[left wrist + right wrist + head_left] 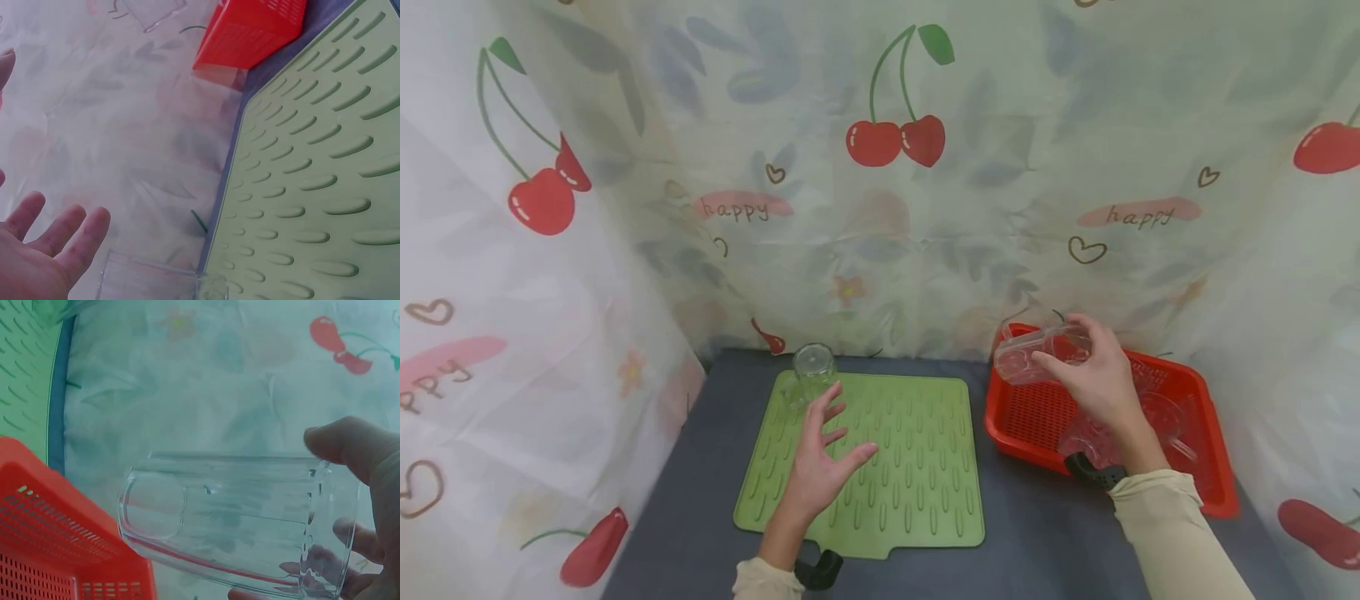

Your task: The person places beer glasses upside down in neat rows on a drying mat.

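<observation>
On the far left hangs a white sheet (568, 333) with red cherries, and it goes on behind everything. Next is the dark grey table (673, 500). A see-through cup (814, 365) stands on the back left corner of the green mat (917, 467), which has lots of little bumps. The left hand (820, 471) is up over the mat, near that cup. Its fingers are spread, its thumb sticks out, and it has hold of nothing. To the right of the mat sits a red basket (1213, 433) with little holes. A clear glass (1022, 360) is on its side in the air over the basket's back left part. The right hand (1101, 379) holds it by the rim end, thumb and fingers bent around it. More see-through things (1084, 440) lie in the basket, below that hand.
</observation>
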`<state>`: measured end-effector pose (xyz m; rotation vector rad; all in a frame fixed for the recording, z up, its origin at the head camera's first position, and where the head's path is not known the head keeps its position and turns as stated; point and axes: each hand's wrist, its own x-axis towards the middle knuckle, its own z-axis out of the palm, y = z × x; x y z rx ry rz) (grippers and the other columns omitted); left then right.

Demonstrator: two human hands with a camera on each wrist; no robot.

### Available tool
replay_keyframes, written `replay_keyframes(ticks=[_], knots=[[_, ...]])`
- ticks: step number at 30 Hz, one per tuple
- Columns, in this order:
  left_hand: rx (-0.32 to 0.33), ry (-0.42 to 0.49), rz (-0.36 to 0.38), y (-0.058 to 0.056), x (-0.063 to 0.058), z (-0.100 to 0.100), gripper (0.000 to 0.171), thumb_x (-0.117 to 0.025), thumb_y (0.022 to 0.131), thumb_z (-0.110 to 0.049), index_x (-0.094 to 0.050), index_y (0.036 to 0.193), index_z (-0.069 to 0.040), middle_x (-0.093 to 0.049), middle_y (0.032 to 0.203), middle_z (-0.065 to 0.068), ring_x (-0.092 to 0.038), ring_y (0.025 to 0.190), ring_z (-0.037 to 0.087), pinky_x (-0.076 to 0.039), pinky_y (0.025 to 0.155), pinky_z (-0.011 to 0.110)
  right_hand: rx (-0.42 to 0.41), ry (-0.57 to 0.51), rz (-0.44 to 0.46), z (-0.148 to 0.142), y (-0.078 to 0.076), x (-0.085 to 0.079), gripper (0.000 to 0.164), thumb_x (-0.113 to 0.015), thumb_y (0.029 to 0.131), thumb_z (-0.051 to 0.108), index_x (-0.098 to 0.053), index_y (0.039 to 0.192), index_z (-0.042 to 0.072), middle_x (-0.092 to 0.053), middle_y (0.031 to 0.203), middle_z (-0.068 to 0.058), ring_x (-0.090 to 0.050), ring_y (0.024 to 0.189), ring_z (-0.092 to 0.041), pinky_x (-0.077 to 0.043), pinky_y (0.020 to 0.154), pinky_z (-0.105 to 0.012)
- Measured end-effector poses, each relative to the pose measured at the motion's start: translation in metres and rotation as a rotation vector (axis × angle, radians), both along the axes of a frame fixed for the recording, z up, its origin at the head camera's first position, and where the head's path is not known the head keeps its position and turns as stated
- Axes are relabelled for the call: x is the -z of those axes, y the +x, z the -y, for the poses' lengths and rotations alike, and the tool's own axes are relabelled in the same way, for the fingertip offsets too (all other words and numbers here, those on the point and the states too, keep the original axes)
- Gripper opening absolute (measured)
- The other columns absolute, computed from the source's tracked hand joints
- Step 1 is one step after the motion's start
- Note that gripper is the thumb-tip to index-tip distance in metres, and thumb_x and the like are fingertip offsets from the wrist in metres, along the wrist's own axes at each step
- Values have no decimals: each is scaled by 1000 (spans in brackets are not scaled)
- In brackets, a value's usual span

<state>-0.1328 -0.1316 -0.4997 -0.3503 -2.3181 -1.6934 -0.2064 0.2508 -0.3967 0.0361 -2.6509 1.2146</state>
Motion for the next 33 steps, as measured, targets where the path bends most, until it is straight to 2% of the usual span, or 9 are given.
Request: replay_keyframes(ticks=[3,7,10,13,16,22,27,29,33], knots=[[2,2,9,0,0,-1,93,-83,87,-28,-26,159,-35,-32,163,2,-41,147,35,-51,107,57,-11,9,-19,5,5,0,80,-76,89,49,-40,153,15,-48,146,-17,-50,129,-37,-53,102,-57],[0,0,25,0,-1,-1,93,-84,86,-29,-27,159,-36,-33,163,2,-42,146,34,-51,107,57,-25,-20,9,12,11,-1,79,-76,89,49,-40,153,18,-50,146,-14,-53,128,-34,-58,96,-44],[4,-2,29,0,0,-2,93,-84,86,-29,-26,160,-35,-33,163,3,-42,146,34,-51,107,56,-46,-53,33,16,16,-2,81,-75,90,50,-38,155,18,-50,147,-13,-52,130,-34,-58,97,-45],[12,-4,24,-1,0,-2,93,-83,87,-29,-26,160,-35,-32,162,4,-42,146,35,-52,106,56,-70,-79,38,21,18,-2,81,-75,90,50,-38,155,19,-50,146,-12,-50,132,-33,-53,100,-49],[16,-10,22,-2,-1,-3,92,-83,87,-31,-26,160,-36,-32,162,3,-42,146,35,-52,106,56,-94,-98,45,25,17,0,78,-75,90,49,-39,153,21,-53,144,-11,-50,133,-31,-49,101,-48],[17,-9,18,-5,-6,-3,93,-83,87,-31,-25,159,-38,-31,163,0,-42,147,33,-51,107,56,-141,-163,127,33,15,2,76,-72,92,53,-39,153,21,-54,143,-11,-54,135,-34,-54,102,-50],[24,-8,13,-6,-8,-2,93,-83,87,-31,-24,160,-38,-31,164,0,-42,147,32,-51,107,56,-159,-200,202,39,15,2,75,-68,93,58,-40,152,21,-53,144,-10,-57,133,-29,-56,100,-42],[27,-4,7,-7,-8,-1,93,-82,87,-30,-25,160,-37,-31,164,1,-42,147,34,-51,107,56,-167,-206,205,41,16,3,73,-67,93,56,-40,151,21,-54,143,-10,-60,128,-24,-56,95,-32],[27,6,9,-8,-8,-1,93,-83,87,-30,-25,160,-37,-31,163,3,-41,147,35,-51,107,57,-210,-284,194,46,16,8,68,-70,95,47,-40,149,18,-56,140,-14,-67,111,-13,-58,88,-22]])
